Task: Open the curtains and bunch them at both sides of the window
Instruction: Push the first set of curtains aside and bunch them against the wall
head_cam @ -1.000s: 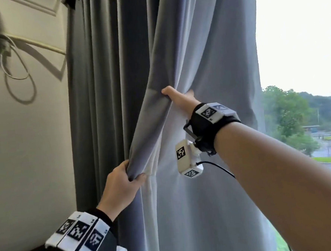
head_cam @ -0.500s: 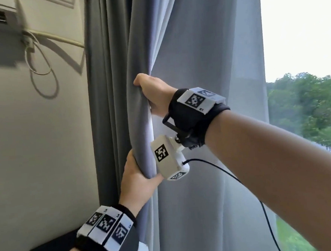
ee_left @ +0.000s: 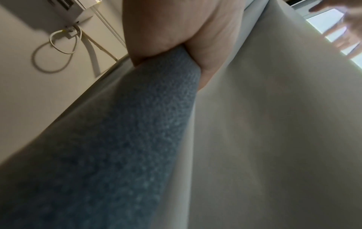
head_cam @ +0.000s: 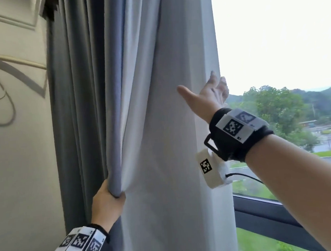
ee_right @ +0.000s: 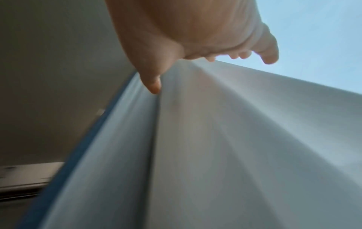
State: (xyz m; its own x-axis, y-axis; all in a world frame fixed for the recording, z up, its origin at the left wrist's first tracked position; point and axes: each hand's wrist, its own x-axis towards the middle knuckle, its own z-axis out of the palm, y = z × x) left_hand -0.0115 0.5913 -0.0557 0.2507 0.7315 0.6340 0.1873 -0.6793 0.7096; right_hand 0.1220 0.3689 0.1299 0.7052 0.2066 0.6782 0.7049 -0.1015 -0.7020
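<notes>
Curtain hangs bunched at the window's left side. Left grip clutches a fold; right grip, fingers spread, holds nothing at its edge.

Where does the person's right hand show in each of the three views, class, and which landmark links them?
Head: right hand right of centre, open at the pale curtain's window-side edge.
Left wrist: blurred, in the top right corner.
Right wrist: top centre, fingers over the curtain edge.
Shared landmark: the pale curtain.
</notes>
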